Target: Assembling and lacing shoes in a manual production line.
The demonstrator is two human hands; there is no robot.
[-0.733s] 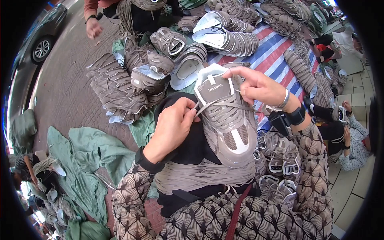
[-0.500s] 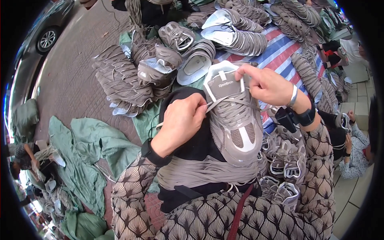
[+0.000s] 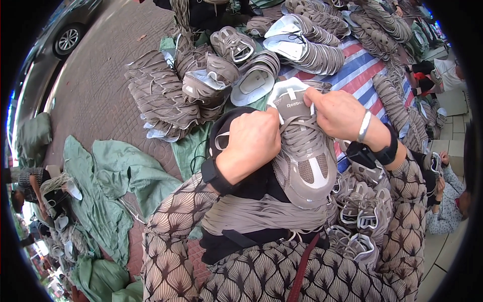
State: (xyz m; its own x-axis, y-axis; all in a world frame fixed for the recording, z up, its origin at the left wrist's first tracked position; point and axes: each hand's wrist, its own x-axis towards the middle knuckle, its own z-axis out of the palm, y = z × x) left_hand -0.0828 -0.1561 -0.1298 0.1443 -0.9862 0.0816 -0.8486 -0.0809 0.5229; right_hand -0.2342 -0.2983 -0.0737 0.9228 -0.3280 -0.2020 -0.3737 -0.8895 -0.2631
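Observation:
A grey-brown sneaker upper (image 3: 308,163) with white trim lies over my lap, its toe toward me, with flat grey laces crossed over its tongue. My left hand (image 3: 250,148) is closed at its left eyelet edge; a piece of shoelace (image 3: 219,142) shows beside that hand, though the fingertips are turned away. At the other side of the tongue, my right hand (image 3: 339,116) pinches the top eyelet edge between thumb and curled fingers. A bundle of loose grey laces (image 3: 264,215) rests across my lap, on black cloth.
Stacked shoe uppers (image 3: 163,98) stand ahead to the left, with more (image 3: 314,50) on a striped sheet (image 3: 359,63). Laced uppers (image 3: 365,206) lie by my right arm. Green cloth (image 3: 113,171) spreads at left. Other people (image 3: 448,194) sit at the right edge.
My left hand has moved up and right, from pulling a lace out to the side to the eyelet edge. My right index finger, extended before, is now curled in.

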